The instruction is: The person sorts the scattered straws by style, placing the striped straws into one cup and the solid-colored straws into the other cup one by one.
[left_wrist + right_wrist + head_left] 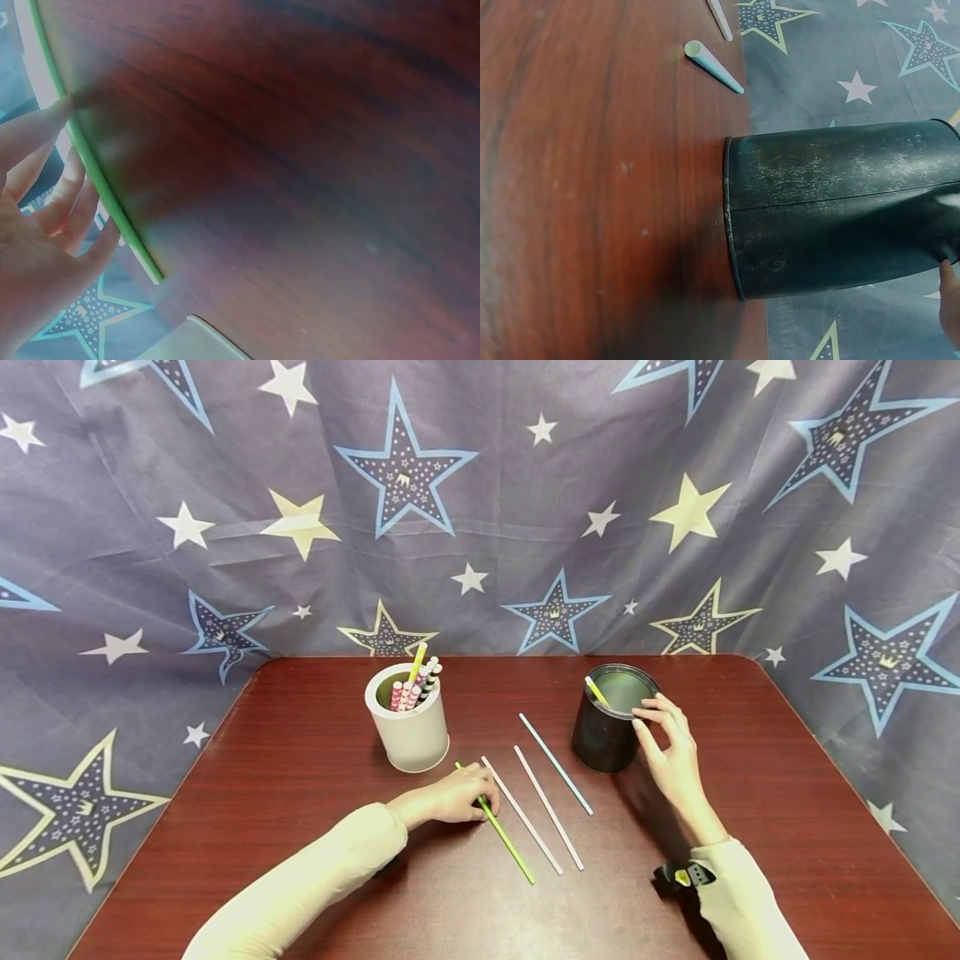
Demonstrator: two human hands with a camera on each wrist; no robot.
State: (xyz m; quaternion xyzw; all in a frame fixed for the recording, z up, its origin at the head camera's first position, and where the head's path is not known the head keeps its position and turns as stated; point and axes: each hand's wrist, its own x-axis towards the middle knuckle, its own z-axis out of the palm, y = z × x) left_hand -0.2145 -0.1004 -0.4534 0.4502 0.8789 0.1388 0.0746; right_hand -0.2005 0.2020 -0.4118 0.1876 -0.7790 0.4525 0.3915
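Observation:
My left hand (461, 793) grips a green straw (510, 847) lying slanted on the table; in the left wrist view, fingertips (66, 109) are spread along the green straw (112, 199). My right hand (671, 747) holds the rim of a black can (603, 743), with the thumb lower on its outer side. A yellow straw (596, 691) leans inside that can. In the right wrist view, the black can (832, 214) fills the right side, and only a bit of my right hand (950, 304) shows at the edge.
Between the hands lie two pale pink straws, the left one (525, 818) and the right one (551, 810), and a light blue straw (557, 764). A white can (412, 739) at the back left holds several patterned straws (405, 696) and a yellow one. Behind the table (300, 735) hangs a star-patterned cloth (495, 510).

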